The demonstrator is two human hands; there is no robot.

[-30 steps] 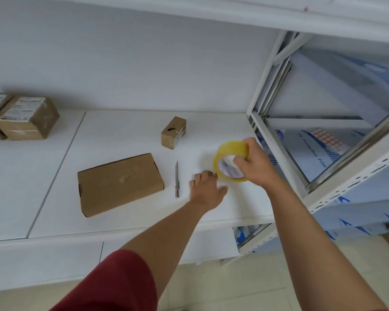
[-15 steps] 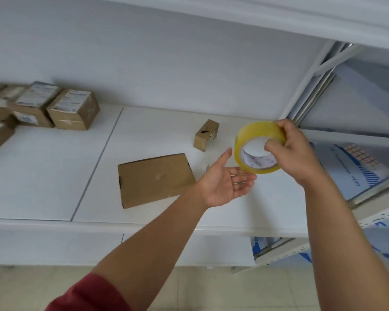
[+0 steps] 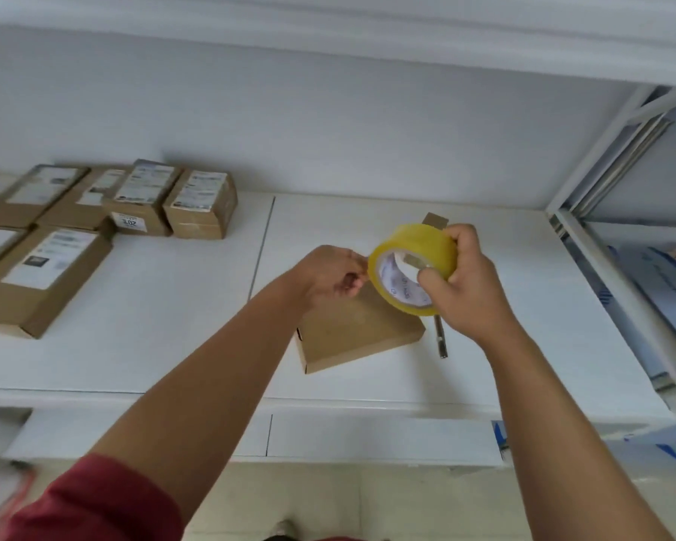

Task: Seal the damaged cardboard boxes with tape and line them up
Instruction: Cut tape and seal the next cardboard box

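I hold the yellow tape roll (image 3: 412,267) up at the centre of the frame, gripped in my right hand (image 3: 467,285) with the thumb hooked through its core and the fingers curled over the outer rim. My left hand (image 3: 330,273) is at the roll's left edge, fingers bunched; I think they are pinching the loose end of the tape, though the blur there keeps me from being sure.

What matters for the coming move is that the flat brown box (image 3: 358,331) lies straight below the roll, in the lower centre of the frame on the white shelf (image 3: 196,326), partly hidden by both hands. Its long axis runs from lower left to upper right, so a strip drawn leftward off the roll would need turning to lie along it. My left hand is slightly nearer the box.

A knife (image 3: 441,341) lies just right of the box. The labelled boxes (image 3: 141,205) sit well apart at the upper left.
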